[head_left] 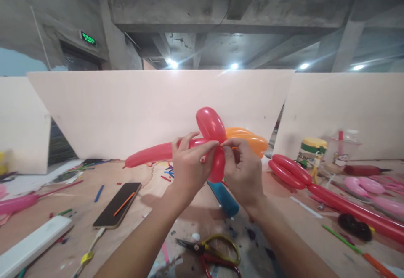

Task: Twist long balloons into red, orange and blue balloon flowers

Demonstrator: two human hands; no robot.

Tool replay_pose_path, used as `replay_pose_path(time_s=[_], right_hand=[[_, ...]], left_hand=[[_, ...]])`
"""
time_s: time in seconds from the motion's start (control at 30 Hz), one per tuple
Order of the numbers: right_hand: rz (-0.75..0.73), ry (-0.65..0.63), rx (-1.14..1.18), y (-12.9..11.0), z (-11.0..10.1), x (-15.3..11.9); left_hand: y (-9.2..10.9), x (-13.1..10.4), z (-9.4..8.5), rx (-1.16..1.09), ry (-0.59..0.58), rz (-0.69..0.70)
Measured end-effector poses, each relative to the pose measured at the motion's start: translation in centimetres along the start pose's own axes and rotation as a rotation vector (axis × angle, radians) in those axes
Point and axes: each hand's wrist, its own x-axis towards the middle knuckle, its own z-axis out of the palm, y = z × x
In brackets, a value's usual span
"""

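Observation:
A red twisting balloon [151, 153] is held up in front of me, its long tail pointing left and rounded bubbles above and below the twist. Orange balloon loops [249, 138] stick out to the right behind it. My left hand [191, 162] is closed on the red balloon, thumb and index finger pinched at the twist, the other fingers around the tail. Against it, my right hand [243, 170] is pinched at the same joint, fingertips nearly touching those of the left. The exact bit between the right fingertips is too small to make out.
Scissors [208, 248] lie below my hands, with a blue cylinder [225, 200] beyond them. A phone [118, 206] with a cable and a white bar [34, 244] are at left. Another red balloon [350, 204] stretches across the right, near a yellow-lidded tub [312, 152]. White boards [151, 109] stand behind.

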Motion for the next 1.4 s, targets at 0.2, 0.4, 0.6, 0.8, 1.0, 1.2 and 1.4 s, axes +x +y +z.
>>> replay_pose_path(time_s=[0.2,0.4,0.6,0.8,1.0,1.2,1.4], right_hand=[[0.031,0.153,0.261,-0.7,0.0,-0.3],[0.041,0.011,0.345,-1.4,-0.7,-0.1],[0.06,-0.412,0.344,-1.7,-1.2,0.3],[0.13,-0.457,0.441,-2.5,-1.8,0.2],[0.304,-0.475,0.744,-2.5,-2.2,0.2],[0.406,-0.62,1.022,-3.5,-2.6,0.0],[0.585,-0.965,1.231,-4.7,-1.6,-1.2]], left_hand=[[-0.6,-0.1,-0.2,-0.013,-0.112,-0.116],[0.0,-0.3,-0.2,-0.058,-0.231,-0.093],[0.1,-0.1,-0.2,-0.063,-0.354,-0.039],[-1.8,-0.4,0.0,-0.119,-0.317,-0.018],[-2.2,-0.8,0.5,0.003,-0.378,-0.034],[-2.4,-1.2,0.8,0.203,-0.411,-0.09],[-2.5,-1.2,0.0,0.319,-0.519,-0.102]])
